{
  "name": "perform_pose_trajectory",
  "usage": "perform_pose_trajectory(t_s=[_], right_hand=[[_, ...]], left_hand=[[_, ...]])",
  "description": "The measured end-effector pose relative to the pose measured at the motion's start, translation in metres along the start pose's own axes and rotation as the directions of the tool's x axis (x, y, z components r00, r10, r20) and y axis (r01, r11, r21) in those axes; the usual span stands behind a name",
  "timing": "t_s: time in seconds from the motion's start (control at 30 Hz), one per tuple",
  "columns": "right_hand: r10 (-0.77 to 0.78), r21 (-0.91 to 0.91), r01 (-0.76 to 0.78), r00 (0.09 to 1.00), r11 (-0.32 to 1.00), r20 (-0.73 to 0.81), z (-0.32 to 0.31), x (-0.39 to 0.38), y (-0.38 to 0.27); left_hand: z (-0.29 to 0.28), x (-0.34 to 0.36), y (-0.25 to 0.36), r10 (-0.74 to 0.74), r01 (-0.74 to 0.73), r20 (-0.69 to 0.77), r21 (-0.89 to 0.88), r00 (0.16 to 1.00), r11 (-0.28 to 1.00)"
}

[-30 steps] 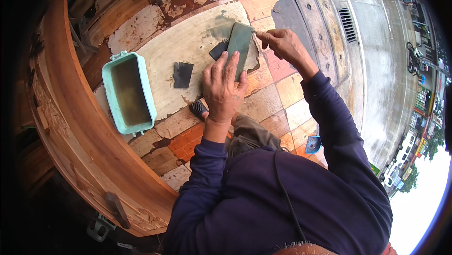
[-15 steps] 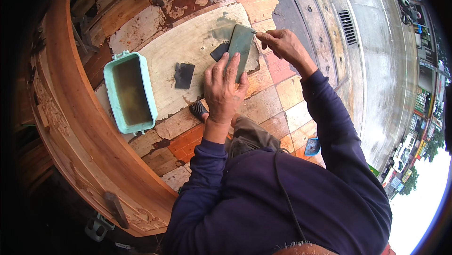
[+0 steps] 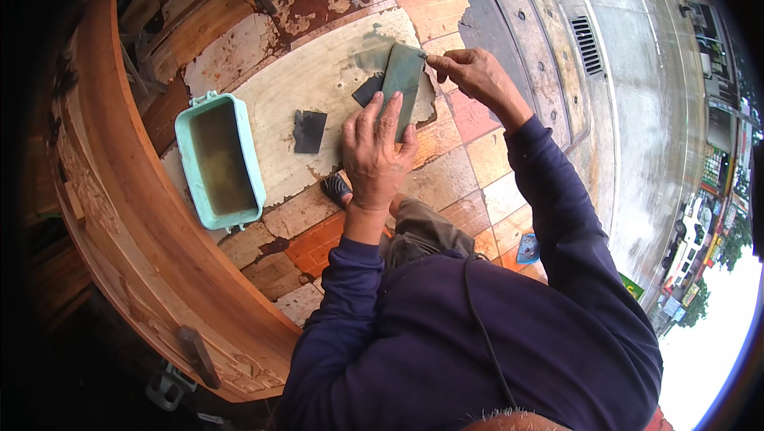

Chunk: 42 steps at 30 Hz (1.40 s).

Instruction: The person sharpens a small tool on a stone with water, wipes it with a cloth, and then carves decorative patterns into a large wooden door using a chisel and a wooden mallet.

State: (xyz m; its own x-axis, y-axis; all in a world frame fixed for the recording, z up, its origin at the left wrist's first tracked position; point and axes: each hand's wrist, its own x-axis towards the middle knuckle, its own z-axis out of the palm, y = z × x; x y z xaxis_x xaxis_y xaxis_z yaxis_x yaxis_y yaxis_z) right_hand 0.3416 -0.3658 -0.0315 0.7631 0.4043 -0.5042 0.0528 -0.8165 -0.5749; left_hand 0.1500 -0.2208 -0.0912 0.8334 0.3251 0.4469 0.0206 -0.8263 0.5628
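Near the upper middle of the frame, steadying a long green slab with the left hand, open and laid across the lower part with fingers extended. Pinching with the right hand, thumb against forefinger, at the slab's upper right corner, apparently on a small dark piece, too small to identify. Set over a pale board; hard to tell whether lying flat or propped. Probably at the stage of rubbing that piece against the slab's face or edge. For the next move, likely needing firm, even weight from the left and a light, controlled pinch from the right, without tipping the slab. At left, a teal basin of murky water; nearer, two dark sheets, one just beside the slab.
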Motion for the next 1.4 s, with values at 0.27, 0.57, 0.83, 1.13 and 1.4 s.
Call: perform_pose_trajectory(t_s=[0.27, 0.57, 0.83, 1.13, 1.4], right_hand=[[-0.02, 0.009, 0.02, 1.0, 1.0, -0.01, 0.003, 0.005, 0.004], [-0.04, -0.086, 0.042, 0.999, 0.995, 0.021, 0.005, -0.005, 0.006], [-0.123, -0.052, 0.123, 0.992, 0.991, 0.012, 0.011, 0.003, 0.022], [-0.085, -0.009, 0.085, 0.996, 0.996, 0.017, 0.016, -0.012, 0.01], [-0.074, 0.0, 0.074, 0.997, 0.997, 0.005, 0.017, -0.013, 0.008]], left_hand=[[-0.001, 0.001, -0.003, -0.006, 0.006, -0.002, 0.01, 1.0, 1.0], [-0.001, -0.001, -0.001, -0.006, 0.006, 0.006, 0.002, 1.0, 1.0], [0.0, -0.001, -0.001, -0.005, 0.005, 0.0, -0.002, 1.0, 1.0], [-0.001, -0.001, -0.002, -0.015, 0.015, 0.001, 0.002, 1.0, 1.0], [-0.001, -0.001, -0.003, -0.013, 0.013, 0.004, 0.013, 1.0, 1.0]])
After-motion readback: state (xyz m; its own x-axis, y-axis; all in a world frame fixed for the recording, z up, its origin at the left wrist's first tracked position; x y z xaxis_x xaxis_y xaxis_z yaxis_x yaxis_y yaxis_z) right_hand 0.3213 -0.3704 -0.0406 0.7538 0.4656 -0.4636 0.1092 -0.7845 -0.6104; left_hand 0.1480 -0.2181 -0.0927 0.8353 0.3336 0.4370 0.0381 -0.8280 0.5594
